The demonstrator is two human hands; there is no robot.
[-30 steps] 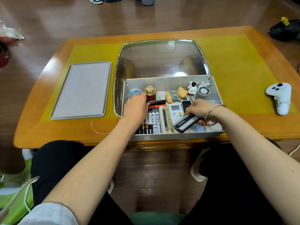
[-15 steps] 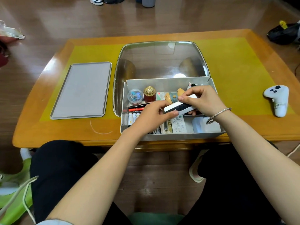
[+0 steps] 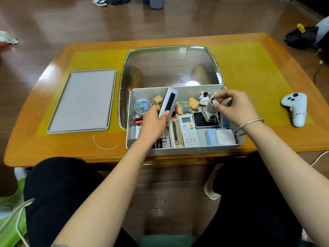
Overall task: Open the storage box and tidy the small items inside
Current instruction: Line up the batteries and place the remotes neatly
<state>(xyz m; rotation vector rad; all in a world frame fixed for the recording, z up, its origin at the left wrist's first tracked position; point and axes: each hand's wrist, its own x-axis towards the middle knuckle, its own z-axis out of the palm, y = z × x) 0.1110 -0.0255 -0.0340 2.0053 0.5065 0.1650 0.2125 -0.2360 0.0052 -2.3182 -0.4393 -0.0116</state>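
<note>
The grey storage box [image 3: 187,151] stands open at the table's near edge. My left hand [image 3: 153,122] holds a slim white-and-black device [image 3: 168,102] upright over the box's left half. My right hand [image 3: 235,107] is at the back right corner, thumb and forefinger pinched on a small white round fan [image 3: 214,102]. Inside lie a clear tub of clips [image 3: 142,106], a gold-topped stamp [image 3: 157,100], a bear figurine [image 3: 187,106], a black-and-white animal figure [image 3: 203,98], a white remote [image 3: 189,131], several batteries [image 3: 164,142], a black device [image 3: 203,120] and a pale blue-and-white box [image 3: 220,137].
A flat grey lid [image 3: 83,100] lies on the table left of the box. A clear domed cover [image 3: 169,65] sits right behind it. A white game controller [image 3: 295,107] rests at the right. My knees are under the table's near edge [image 3: 53,157].
The white-and-black device went from my right hand to my left, which raised it upright toward the left. My right hand moved to the back right and pinched the small fan.
</note>
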